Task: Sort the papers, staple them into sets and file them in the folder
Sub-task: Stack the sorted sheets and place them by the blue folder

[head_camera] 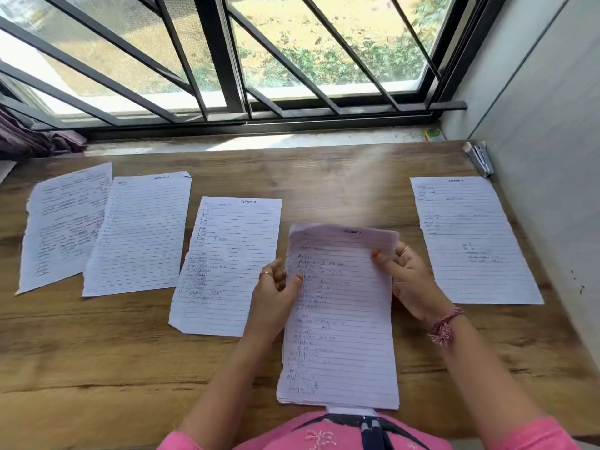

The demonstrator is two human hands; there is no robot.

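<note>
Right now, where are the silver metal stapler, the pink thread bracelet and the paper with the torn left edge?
Silver metal stapler (480,159), head view, its body.
Pink thread bracelet (445,323), head view, the band.
Paper with the torn left edge (65,222), head view, its middle.

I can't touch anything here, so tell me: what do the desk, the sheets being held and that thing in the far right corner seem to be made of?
The desk looks like matt wood or wood-look laminate: brown grain streaks, little shine. The held sheets are thin ruled paper; the top edge curls and the pages are handwritten. The stapler seems to be grey metal with a pale tip, though it is too small to be sure.
</note>
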